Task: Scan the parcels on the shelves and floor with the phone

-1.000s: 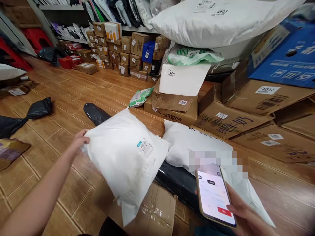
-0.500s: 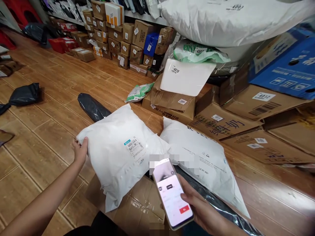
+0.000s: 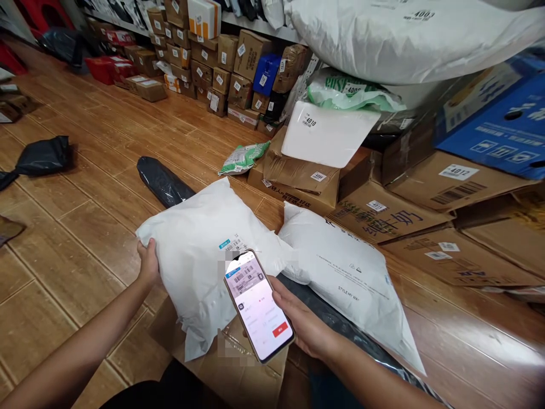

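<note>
My left hand (image 3: 149,262) grips the left edge of a white mailer bag (image 3: 191,233), its fingers partly hidden behind the plastic. In my right hand (image 3: 298,315) is a smartphone (image 3: 260,307), held over the bag's lower right part. Its lit screen shows the shipping label in a camera picture, with a red button below. The real shipping label (image 3: 233,242) shows only in part above the phone. Beneath the bag lies a cardboard box (image 3: 255,375). A second white mailer bag (image 3: 340,272) rests to the right, partly on a long black wrapped parcel (image 3: 336,315).
A black parcel (image 3: 164,182) lies on the wooden floor behind the bag. Numbered cardboard boxes (image 3: 374,210) are stacked at right, under a blue box (image 3: 494,113) and a big white bag (image 3: 417,40). Small boxes (image 3: 221,79) line the back shelf. Another black parcel (image 3: 42,159) lies at left.
My right hand has moved the phone left and up, over the bag's label. The label now appears on the screen. My left hand keeps its hold on the bag.
</note>
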Motion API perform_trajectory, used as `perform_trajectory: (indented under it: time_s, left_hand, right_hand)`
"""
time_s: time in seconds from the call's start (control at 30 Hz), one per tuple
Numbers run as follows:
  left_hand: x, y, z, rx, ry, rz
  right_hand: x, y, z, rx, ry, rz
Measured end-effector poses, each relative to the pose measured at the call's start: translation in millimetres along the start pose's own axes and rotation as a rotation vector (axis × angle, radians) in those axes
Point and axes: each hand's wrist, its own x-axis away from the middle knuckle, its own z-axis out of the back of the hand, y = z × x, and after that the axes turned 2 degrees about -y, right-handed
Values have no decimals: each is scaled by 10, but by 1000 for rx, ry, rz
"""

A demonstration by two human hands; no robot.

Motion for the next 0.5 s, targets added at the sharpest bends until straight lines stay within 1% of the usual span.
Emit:
perform_trajectory:
  time_s: [0.2, 0.5]
  left_hand:
    - [-3, 12, -8, -7, 28, 10]
    - [15, 28, -21, 7, 9, 4]
  right_hand:
    - [1, -21, -33, 12, 7, 3]
    - [13, -5, -22, 7, 0, 2]
